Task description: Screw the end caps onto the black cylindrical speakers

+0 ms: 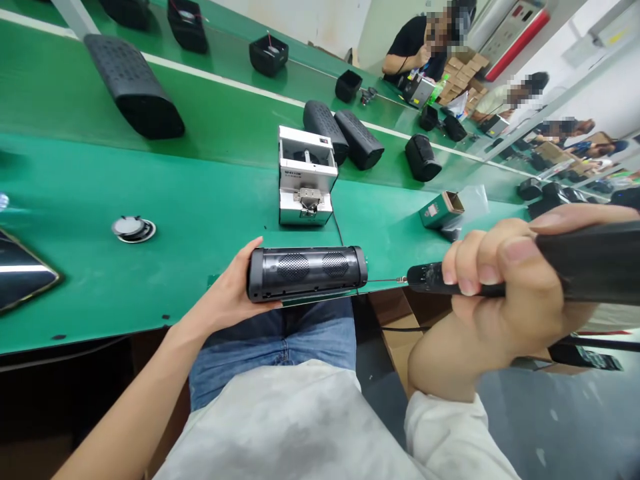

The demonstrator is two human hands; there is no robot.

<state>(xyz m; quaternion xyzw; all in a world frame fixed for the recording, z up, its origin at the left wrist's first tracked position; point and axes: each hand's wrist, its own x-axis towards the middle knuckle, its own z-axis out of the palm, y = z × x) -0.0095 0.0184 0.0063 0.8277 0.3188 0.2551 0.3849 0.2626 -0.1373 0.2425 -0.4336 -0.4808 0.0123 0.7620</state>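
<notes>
Right hand (525,277) grips a black electric screwdriver (593,262), near-right of the screw feeder (307,175). Left hand (234,282) clasps the perforated black speaker housing (309,272), directly in front of the feeder. Two black speaker shells (360,139) lie just behind the feeder.

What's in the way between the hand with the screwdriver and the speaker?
Nothing that I can see. Only the screwdriver itself reaches from the right hand towards the speaker's near end. The left hand holds the far end, out of the way.
</notes>
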